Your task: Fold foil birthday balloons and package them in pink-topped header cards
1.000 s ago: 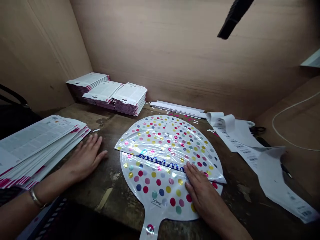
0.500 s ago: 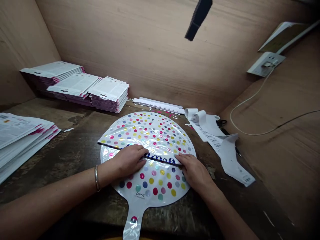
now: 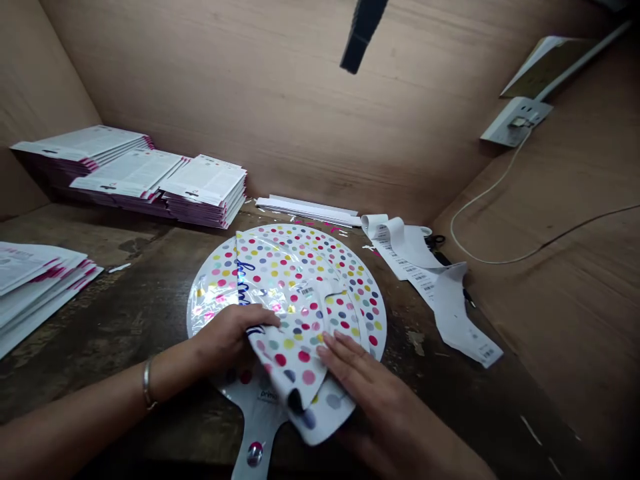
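Note:
Several flat white foil balloons (image 3: 373, 293) with coloured dots lie stacked on the table, a tail with one red dot pointing toward me. On them is a foil balloon (image 3: 295, 333) folded over, with blue script along its left fold and its near end curling up. My left hand (image 3: 233, 337) is closed on its left folded edge, the thumb and index finger reaching over the top. Stretched fingers of my right hand (image 3: 373, 383) lie flat on its right side; that thumb is hidden.
Stacks of white printed cards (image 3: 200, 187) stand at the back left, with another pile (image 3: 40, 280) at the left edge. White paper strips (image 3: 310, 210) lie along the back. A curling label strip (image 3: 445, 300) and black scissors (image 3: 436, 240) are at right, below a socket (image 3: 517, 123) with a cable.
The half-folded balloon has been turned so its straight fold runs up the left side, and its near part is now bent over. My right hand has moved down and toward me.

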`<state>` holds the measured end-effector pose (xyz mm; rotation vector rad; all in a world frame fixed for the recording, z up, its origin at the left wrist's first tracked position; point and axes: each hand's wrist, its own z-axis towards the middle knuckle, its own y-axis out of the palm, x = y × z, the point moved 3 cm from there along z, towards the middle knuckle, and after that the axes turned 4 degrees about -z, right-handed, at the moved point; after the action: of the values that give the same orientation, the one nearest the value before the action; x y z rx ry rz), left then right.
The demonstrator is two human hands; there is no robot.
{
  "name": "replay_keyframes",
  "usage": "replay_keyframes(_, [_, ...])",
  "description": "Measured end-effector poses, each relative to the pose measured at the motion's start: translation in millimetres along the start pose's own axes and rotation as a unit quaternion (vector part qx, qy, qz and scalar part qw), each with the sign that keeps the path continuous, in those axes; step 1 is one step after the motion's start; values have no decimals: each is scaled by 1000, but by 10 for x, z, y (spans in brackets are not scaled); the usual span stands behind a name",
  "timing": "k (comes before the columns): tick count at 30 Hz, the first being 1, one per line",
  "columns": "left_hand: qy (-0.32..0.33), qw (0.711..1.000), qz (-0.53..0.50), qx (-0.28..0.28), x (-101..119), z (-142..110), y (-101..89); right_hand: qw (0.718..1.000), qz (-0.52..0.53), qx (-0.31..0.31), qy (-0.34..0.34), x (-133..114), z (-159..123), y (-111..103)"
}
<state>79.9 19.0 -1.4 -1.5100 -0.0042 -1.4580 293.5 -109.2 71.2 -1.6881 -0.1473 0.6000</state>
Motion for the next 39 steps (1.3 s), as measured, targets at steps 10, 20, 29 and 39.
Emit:
replay_keyframes(10, [-35, 995, -76, -47, -16, -449, -202, 996, 17, 86, -12, 370, -13, 356])
replay_keyframes(20, [18, 993, -29, -113, 56, -556, -247, 997, 61, 29, -25, 515, 247, 280])
replay_keyframes(29, [-2, 997, 77, 27, -154, -581, -425, 976, 179, 122, -9, 689, 305, 336])
replay_keyframes(39, [-206, 961, 127, 132, -105, -407, -433, 923, 172, 186, 288, 720, 466, 409])
